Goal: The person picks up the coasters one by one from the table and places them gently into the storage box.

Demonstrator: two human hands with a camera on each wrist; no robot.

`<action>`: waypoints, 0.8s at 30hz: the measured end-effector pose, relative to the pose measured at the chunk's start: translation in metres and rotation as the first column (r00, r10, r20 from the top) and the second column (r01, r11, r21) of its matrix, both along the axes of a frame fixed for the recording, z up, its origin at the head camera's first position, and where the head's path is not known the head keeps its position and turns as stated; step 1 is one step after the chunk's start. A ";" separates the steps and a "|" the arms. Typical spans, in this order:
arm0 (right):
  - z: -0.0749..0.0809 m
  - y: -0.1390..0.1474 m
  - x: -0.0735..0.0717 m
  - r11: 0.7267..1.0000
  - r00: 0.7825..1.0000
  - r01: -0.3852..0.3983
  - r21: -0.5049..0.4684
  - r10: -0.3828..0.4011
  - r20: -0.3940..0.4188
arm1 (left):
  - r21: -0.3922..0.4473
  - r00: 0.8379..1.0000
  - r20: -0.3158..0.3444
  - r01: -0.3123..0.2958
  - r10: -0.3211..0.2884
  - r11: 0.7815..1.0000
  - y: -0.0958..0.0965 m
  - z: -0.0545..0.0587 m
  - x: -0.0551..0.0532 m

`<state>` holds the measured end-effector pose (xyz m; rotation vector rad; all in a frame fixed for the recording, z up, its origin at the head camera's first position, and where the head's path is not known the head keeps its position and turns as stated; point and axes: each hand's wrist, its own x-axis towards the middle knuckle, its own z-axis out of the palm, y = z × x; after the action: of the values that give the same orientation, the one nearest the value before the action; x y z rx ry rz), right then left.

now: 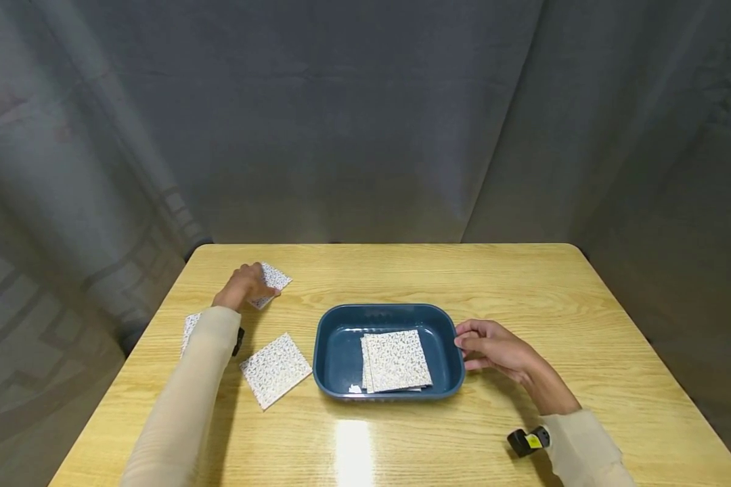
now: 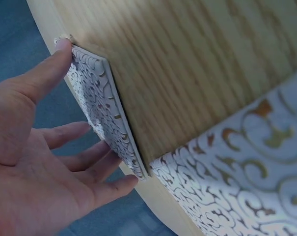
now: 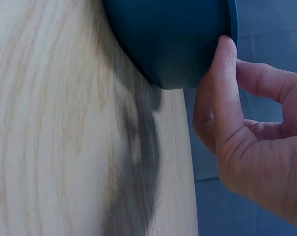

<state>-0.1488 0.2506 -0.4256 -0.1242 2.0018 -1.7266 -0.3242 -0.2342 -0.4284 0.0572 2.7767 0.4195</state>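
Sleeve-side square point(image 1: 190, 329): well left of the tray, partly hidden by my left sleeve point(image 1: 185, 392); a low forearm could have dragged it askew.
Left hand point(image 1: 244, 287): beyond the tray's left end, thumb and fingers spread apart, touching the far square without clamping on it.
Far square point(image 1: 274, 276): beyond and left of the tray, flat on the table point(image 1: 609, 379). It looked thin, so my fingers might have skated over its edge; pushing instead of lifting could have sent it farther off.
Near square point(image 1: 276, 370): just left of the tray, one corner pointing at its wall; I couldn't tell whether they touched. A shift of the tray might have knocked it round.
Tray point(image 1: 341, 345): my landmark, blue and upright; uneven pressure from one end could have turned it.
White scrap point(image 1: 355, 389): on the tray's floor, near the front wall; a square set there might have sat unevenly.
Stack point(image 1: 396, 362): inside the tray, its squares out of line; a careless drop could have spread them.
Right hand point(image 1: 493, 348): at the tray's right end, fingertips against the wall; whether they pinched the rim, I couldn't tell. Too light a touch risked letting the tray slip.
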 end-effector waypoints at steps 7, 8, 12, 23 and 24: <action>0.001 -0.001 0.000 1.000 1.000 0.015 0.006 -0.015 0.008 | 0.004 0.993 -0.117 -0.017 0.018 1.000 0.002 -0.001 0.001; 0.001 0.000 0.000 1.000 1.000 0.016 0.006 -0.016 0.008 | 0.005 0.991 -0.136 -0.021 0.021 1.000 0.003 -0.001 0.002; 0.001 0.000 0.001 1.000 1.000 0.007 0.003 -0.007 0.006 | -0.017 0.977 -0.213 -0.019 0.015 1.000 0.010 0.000 0.006; 0.002 0.000 0.003 1.000 1.000 0.007 0.000 -0.007 0.005 | -0.104 0.935 -0.355 -0.043 0.003 0.994 0.017 0.004 0.010; 0.002 0.000 0.003 1.000 1.000 0.007 0.000 -0.007 0.004 | -0.105 0.931 -0.365 -0.045 0.004 0.993 0.017 0.005 0.010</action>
<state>-0.1462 0.2510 -0.4237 -0.1139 2.0018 -1.7291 -0.3138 -0.2170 -0.4235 0.0811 3.1661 0.2814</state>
